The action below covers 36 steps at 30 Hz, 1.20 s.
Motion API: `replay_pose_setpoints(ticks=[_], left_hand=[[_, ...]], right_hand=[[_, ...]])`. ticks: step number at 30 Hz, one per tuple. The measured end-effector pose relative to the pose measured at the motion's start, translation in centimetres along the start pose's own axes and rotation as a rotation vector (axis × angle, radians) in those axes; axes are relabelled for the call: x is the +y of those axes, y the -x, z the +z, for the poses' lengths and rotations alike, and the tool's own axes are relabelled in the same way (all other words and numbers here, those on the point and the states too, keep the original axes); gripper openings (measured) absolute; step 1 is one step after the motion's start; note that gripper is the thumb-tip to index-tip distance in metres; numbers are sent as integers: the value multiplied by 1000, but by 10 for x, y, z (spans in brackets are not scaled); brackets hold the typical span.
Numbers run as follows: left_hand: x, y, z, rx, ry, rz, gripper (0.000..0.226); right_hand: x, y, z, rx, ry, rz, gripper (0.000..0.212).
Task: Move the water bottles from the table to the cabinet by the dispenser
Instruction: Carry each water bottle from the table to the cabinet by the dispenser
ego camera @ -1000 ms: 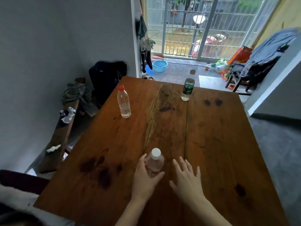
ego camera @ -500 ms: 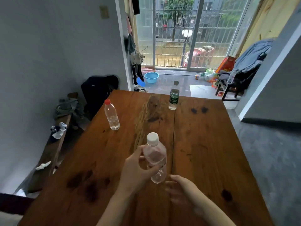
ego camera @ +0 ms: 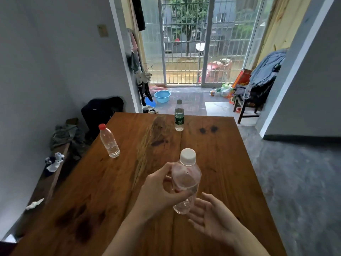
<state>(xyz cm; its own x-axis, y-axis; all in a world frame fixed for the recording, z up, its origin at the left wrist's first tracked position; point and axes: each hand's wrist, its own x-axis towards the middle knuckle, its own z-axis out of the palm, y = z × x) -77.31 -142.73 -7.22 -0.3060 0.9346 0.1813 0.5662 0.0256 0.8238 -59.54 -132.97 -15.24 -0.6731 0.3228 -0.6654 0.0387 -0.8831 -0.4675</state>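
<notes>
Red-capped bottle (ego camera: pixel 109 141) stands on the desk (ego camera: pixel 221 163), well ahead and left of the hands; green-labelled bottle (ego camera: pixel 179 116) further ahead, near the far edge. Both are left for later trips, probably. White-capped bottle (ego camera: pixel 185 182) is gripped mid-body by the left hand (ego camera: pixel 158 191), fingers wrapped round, clear of the desk. Right hand (ego camera: pixel 214 217) is held palm-up just under its base, fingers spread, likely for a handover. A second ago the bottle stood on the desk.

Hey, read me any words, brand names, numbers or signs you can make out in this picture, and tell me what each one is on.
Nothing can be read.
Green-label bottle: white marks on the label, too small and blurred.
White-cap bottle held by the left hand: no print to make out.
Red-cap bottle: no label visible.
Orange box by the door: print blurred.
</notes>
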Motion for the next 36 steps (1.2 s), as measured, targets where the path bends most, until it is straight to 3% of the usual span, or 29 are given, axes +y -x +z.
replay_pose_setpoints(ticks=[8,15,25,31,36], left_hand=[[27,-10,34,-60,33,65,61],[54,-16,59,-187,65,180,55],[98,-15,114,-473,149,416,51],[155,13,182,-732,182,513,69],[220,60,248,-909,213,596,46]], right_hand=[[-7,31,-29,32,-11,-65,44],[2,73,-50,167,-66,-202,44],[44,151,-68,489,-223,-411,30],[92,233,-95,655,-397,-575,30],[141,310,-127,762,-533,-687,32]])
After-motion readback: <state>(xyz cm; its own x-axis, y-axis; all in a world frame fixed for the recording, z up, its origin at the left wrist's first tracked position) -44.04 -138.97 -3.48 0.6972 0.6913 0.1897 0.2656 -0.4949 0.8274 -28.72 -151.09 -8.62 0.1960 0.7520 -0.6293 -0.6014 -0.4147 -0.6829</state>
